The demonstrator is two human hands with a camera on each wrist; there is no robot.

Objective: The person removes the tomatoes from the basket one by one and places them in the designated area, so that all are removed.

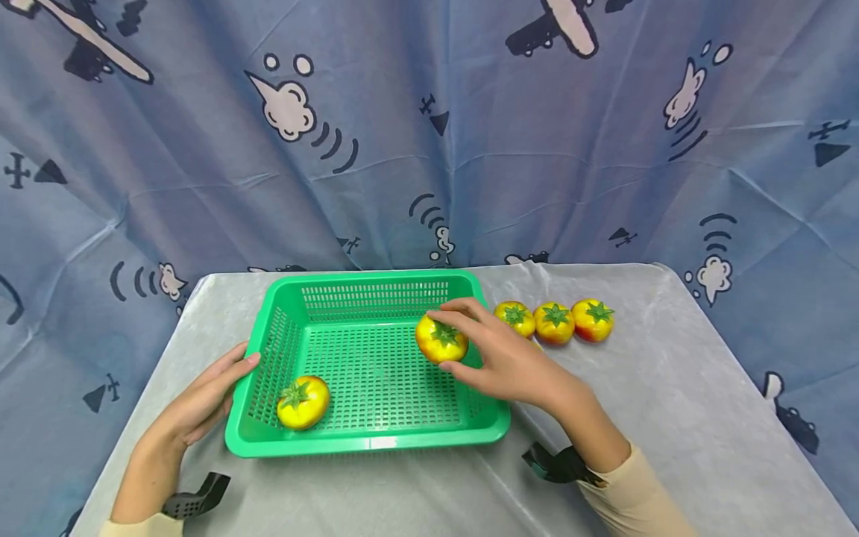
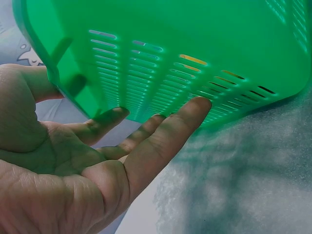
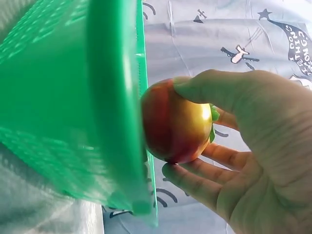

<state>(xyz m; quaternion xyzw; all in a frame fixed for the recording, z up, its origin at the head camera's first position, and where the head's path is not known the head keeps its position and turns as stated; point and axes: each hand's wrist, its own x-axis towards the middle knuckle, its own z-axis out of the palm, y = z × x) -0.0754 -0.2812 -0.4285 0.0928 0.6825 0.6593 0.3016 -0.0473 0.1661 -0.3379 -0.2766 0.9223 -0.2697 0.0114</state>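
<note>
Grasping is confirmed for both hands. The left hand [image 1: 204,395] grips the side wall of the green basket [image 1: 376,373], its thumb over the rim and its fingers extended along the outer face; the left wrist view shows a fingertip against the slotted wall. The right hand [image 1: 499,358] pinches a held fruit [image 1: 432,343] between thumb and fingers, within the far end of the basket as seen from the left hand. The fruit is yellow and red, its green leaves turned toward the right palm. In the right wrist view the rim overlaps one edge of it; contact between the two cannot be determined.

A second fruit [image 1: 305,406] lies inside the basket, on its floor, just to the right of the left hand and well apart from the right. Outside the basket, just beyond the knuckles of the right hand and to its right, stands a row of three: a near fruit [image 1: 514,317], a middle fruit [image 1: 555,324] and an outer fruit [image 1: 593,321], all leaf side up. A small yellow patch shows below the row beside the right hand; its identity cannot be established.

Basket and row rest on a worktop [image 1: 671,388] with a pale grey covering. Beyond both hands hangs a blue curtain [image 1: 403,74] printed with aeroplanes and clouds. Each wrist bears a black device, next to a pale sleeve.
</note>
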